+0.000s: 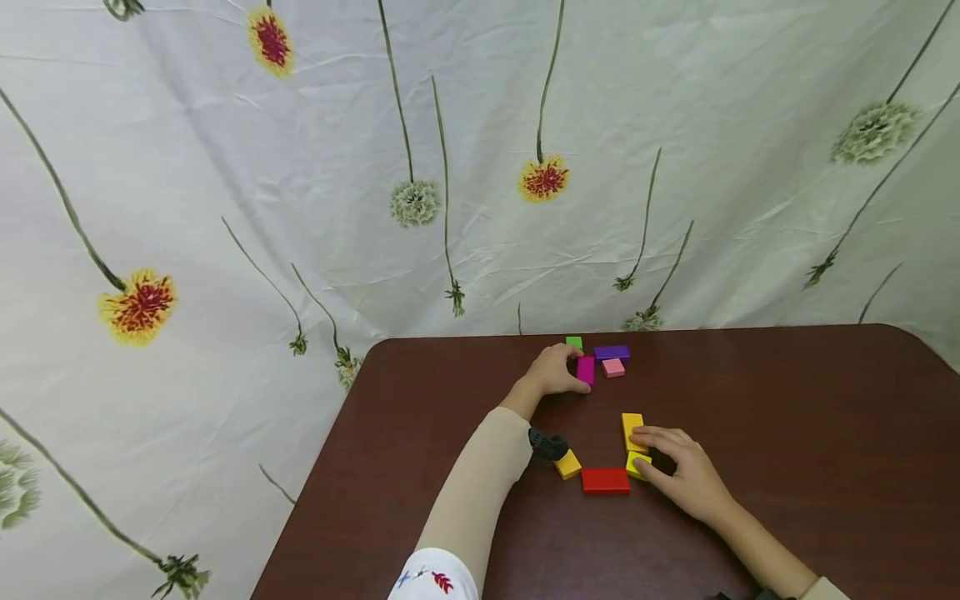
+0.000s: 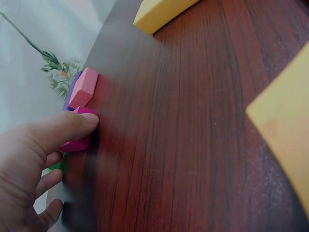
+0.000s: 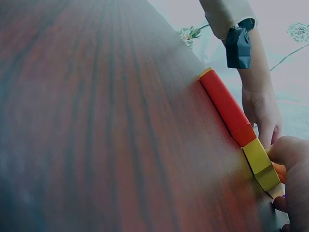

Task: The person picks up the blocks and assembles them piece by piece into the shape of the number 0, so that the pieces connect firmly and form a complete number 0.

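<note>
My left hand pinches a magenta block near the table's far edge, thumb at its near end. Beside that hand are a green block, a purple block and a pink block. My right hand lies over two blocks in a row. Its thumb touches the small bright yellow block, and its extended fingers rest on the longer orange-yellow block. A red block adjoins the bright yellow one, with another orange-yellow block at its left.
The dark brown table has a rounded far corner. Behind it hangs a white cloth printed with flowers. A black wrist device on the left arm hangs close above the left orange-yellow block.
</note>
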Action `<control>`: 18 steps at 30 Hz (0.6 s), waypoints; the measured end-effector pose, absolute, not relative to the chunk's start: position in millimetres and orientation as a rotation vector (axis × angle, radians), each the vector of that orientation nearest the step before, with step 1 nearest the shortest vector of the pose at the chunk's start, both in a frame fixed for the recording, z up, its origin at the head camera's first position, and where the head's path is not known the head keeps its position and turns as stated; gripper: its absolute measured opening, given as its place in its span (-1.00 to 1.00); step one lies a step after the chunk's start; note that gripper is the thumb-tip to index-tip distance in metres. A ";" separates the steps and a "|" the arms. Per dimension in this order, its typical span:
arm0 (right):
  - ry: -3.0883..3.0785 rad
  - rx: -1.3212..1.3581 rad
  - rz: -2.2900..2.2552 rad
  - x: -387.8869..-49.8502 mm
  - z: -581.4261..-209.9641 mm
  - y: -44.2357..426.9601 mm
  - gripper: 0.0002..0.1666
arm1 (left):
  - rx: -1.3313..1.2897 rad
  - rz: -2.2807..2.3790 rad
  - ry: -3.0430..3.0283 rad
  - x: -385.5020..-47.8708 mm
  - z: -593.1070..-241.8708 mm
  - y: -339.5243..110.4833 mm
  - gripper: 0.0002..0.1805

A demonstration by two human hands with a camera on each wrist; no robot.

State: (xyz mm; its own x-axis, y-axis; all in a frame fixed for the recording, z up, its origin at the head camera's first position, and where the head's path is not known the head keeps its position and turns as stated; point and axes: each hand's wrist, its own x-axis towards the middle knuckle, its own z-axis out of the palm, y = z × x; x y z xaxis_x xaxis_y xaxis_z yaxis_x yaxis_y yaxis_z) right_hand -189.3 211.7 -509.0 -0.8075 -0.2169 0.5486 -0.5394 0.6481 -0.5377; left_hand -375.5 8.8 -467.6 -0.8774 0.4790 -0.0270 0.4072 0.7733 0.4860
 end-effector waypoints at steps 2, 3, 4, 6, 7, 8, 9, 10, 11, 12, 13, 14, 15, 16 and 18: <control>-2.429 0.593 0.993 -189.2 -509.0 211.9 -0.62 | 0.706 0.735 2.817 -375.5 -468.4 8.5 -0.28; -2.430 0.592 0.994 -189.1 -508.9 212.1 -0.62 | 0.705 0.741 2.816 -375.6 -468.9 8.4 -0.28; -2.429 0.593 0.996 -189.1 -508.8 211.8 -0.62 | 0.702 0.752 2.814 -375.7 -469.4 7.7 -0.28; -2.430 0.590 0.998 -189.0 -508.5 211.6 -0.62 | 0.705 0.771 2.809 -375.8 -470.3 6.3 -0.28; -2.429 0.590 1.000 -188.8 -508.3 211.6 -0.62 | 0.705 0.782 2.807 -375.6 -470.5 5.6 -0.28; -2.429 0.590 1.001 -188.5 -508.3 211.5 -0.62 | 0.708 0.788 2.807 -375.5 -471.3 4.8 -0.29; -2.429 0.589 1.003 -188.3 -508.3 211.5 -0.62 | 0.710 0.797 2.805 -375.2 -471.5 3.9 -0.29; -2.428 0.589 1.004 -188.2 -508.4 211.5 -0.62 | 0.712 0.807 2.805 -374.8 -471.7 3.1 -0.29; -2.428 0.588 1.009 -188.0 -508.4 211.6 -0.62 | 0.716 0.816 2.804 -374.4 -471.5 2.1 -0.29; -2.428 0.587 1.016 -187.9 -508.5 211.7 -0.62 | 0.718 0.832 2.802 -373.8 -471.2 1.3 -0.29; -2.428 0.585 1.023 -187.9 -508.6 211.7 -0.62 | 0.720 0.846 2.800 -373.1 -470.7 0.4 -0.30; -2.431 0.581 1.029 -187.9 -508.7 211.7 -0.62 | 0.720 0.854 2.799 -372.5 -470.2 -0.6 -0.30; -2.434 0.578 1.036 -187.9 -508.9 211.6 -0.62 | 0.720 0.867 2.795 -371.7 -469.6 -1.6 -0.30; -2.438 0.575 1.041 -187.8 -509.1 211.5 -0.62 | 0.720 0.874 2.795 -370.9 -469.1 -2.5 -0.30; -2.442 0.572 1.048 -187.7 -509.4 211.0 -0.62 | 0.720 0.886 2.792 -368.8 -468.4 -4.4 -0.30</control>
State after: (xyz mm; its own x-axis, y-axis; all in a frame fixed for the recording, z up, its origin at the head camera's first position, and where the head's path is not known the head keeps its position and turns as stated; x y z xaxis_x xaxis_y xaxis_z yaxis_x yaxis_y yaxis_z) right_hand -187.7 211.0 -509.4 -0.8272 -0.2031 0.5239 -0.5197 0.6312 -0.5758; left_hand -368.8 -4.4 -468.4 -0.8785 0.4772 0.0240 0.4037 0.7144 0.5715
